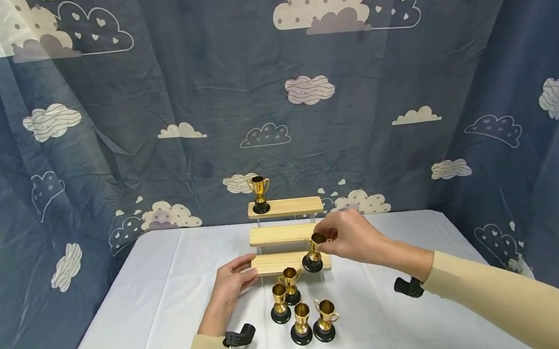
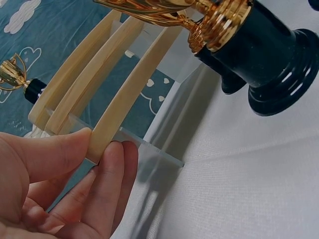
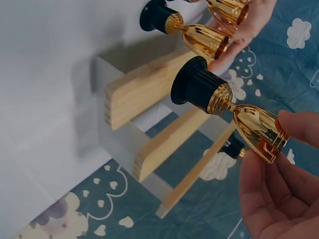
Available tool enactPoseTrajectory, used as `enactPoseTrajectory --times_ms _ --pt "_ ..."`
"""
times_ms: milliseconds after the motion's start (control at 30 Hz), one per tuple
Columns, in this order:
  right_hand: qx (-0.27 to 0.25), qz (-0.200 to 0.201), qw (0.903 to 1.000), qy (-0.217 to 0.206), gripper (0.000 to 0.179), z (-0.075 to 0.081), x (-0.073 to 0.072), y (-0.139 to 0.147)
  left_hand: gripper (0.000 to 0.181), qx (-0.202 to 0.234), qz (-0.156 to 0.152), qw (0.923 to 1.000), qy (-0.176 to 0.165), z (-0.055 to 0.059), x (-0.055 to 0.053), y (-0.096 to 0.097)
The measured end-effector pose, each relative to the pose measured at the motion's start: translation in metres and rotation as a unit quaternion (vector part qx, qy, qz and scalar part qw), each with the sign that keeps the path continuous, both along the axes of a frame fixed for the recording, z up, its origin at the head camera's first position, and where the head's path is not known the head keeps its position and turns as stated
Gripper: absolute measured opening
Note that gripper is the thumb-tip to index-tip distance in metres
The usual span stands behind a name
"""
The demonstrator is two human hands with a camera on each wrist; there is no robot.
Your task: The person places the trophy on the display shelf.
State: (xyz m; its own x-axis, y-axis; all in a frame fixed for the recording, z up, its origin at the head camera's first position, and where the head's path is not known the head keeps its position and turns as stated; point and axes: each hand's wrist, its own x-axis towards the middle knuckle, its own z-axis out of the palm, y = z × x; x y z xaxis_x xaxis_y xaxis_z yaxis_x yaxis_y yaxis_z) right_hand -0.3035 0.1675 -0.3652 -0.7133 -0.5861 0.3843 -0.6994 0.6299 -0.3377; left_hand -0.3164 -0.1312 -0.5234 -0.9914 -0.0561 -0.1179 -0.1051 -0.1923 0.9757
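My right hand (image 1: pixel 355 236) pinches a small gold trophy cup (image 3: pixel 259 129) by its bowl, near the rim. The cup's black base points down and overlaps the right part of the lowest board in the head view. My left hand (image 1: pixel 230 286) grips the left end of the lowest board (image 2: pixel 127 94) of a three-step wooden display stand (image 1: pixel 278 234), thumb on one face and fingers on the other. Another trophy cup (image 1: pixel 260 192) stands upright at the left of the top board. Several more trophy cups (image 1: pixel 301 323) stand on the table in front of the stand.
A white cloth covers the table (image 1: pixel 375 306). Clear side panels (image 2: pixel 149 144) bear the stand's boards. Behind the table hangs a dark blue curtain (image 1: pixel 227 66) with a cloud print, which also runs along both sides.
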Motion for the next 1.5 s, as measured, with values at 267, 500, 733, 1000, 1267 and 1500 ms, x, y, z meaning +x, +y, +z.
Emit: enactPoseTrajectory --times_ms 267,500,733,1000,1267,1500 --pt "-0.003 -0.014 0.9999 -0.006 0.021 0.005 0.000 -0.001 0.044 -0.004 0.000 1.0000 0.002 0.003 0.002 0.000" --pt "-0.009 -0.015 0.9998 -0.005 0.022 0.009 0.000 -0.002 0.045 -0.005 -0.006 1.0000 0.001 0.002 0.002 -0.001" --pt "-0.012 -0.017 0.9998 0.000 0.023 0.010 -0.003 -0.007 0.046 -0.007 -0.010 0.9999 0.006 0.003 0.000 -0.003" --pt "0.001 -0.027 0.9996 0.003 0.023 0.014 -0.008 -0.009 0.045 -0.006 -0.003 1.0000 0.001 0.001 0.000 -0.002" --pt "-0.002 -0.035 0.9994 0.007 0.024 0.019 -0.013 -0.011 0.041 -0.009 -0.001 0.9999 0.007 0.001 0.001 0.000" --pt "-0.008 -0.042 0.9986 0.031 0.023 0.023 -0.017 -0.013 0.041 -0.010 0.003 0.9999 0.005 0.000 0.001 0.000"
